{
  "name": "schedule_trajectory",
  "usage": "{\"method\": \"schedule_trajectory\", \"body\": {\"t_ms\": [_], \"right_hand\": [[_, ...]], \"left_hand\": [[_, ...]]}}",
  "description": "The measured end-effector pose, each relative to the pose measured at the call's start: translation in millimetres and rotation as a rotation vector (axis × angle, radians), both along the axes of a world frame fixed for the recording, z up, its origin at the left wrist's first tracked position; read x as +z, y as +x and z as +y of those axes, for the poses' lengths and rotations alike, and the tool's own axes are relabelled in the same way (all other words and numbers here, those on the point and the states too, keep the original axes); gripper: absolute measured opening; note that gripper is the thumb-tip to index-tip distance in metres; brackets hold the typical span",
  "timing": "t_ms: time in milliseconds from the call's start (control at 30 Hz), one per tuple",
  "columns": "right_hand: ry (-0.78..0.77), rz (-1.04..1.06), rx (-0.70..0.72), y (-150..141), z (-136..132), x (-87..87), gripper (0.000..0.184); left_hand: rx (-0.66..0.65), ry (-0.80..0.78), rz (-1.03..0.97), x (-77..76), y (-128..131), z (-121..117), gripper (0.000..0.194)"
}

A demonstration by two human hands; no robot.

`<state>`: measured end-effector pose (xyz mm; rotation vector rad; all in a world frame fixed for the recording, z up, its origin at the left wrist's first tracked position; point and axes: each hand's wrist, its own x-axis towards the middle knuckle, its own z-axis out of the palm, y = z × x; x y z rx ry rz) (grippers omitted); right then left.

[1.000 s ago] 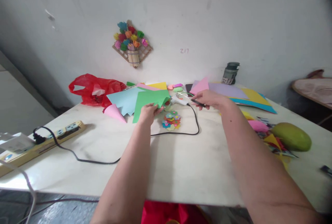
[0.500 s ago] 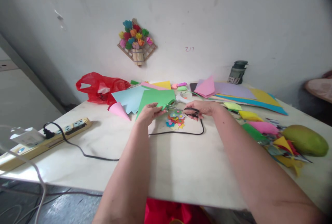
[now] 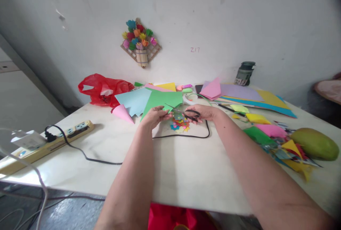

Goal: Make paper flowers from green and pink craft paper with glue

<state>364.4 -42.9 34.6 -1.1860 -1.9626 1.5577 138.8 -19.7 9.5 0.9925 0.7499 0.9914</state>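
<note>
My left hand pinches the lower edge of a green paper sheet at the middle of the white table. In my right hand are black-handled scissors, fingers through the loops, blades spread and pointing left at the green sheet's edge. Just below the scissors lies a small heap of coloured paper cut-outs. A light blue sheet and a pink paper cone rest to the left of the green one.
A black cable loops from a white glue gun to a power strip at the left. A red plastic bag sits behind. Coloured sheets, paper scraps and a green mango fill the right side.
My right hand left the far side near the glue gun, came in toward the green sheet with the scissors, and their blades now reach the paper. The camera view shifted slightly.
</note>
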Motion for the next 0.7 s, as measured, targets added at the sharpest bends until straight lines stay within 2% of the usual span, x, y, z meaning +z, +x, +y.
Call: {"method": "schedule_trajectory", "body": {"t_ms": [233,700], "right_hand": [[-0.001,0.001,-0.015,-6.3,-3.4,3.1,0.026],[0.004,0.029,-0.052,-7.7,4.1,-6.5,0.031]], "left_hand": [[0.005,0.016,0.0,3.1,2.8,-5.7,0.067],[0.002,0.087,0.014,-3.1,5.6,0.8,0.057]]}}
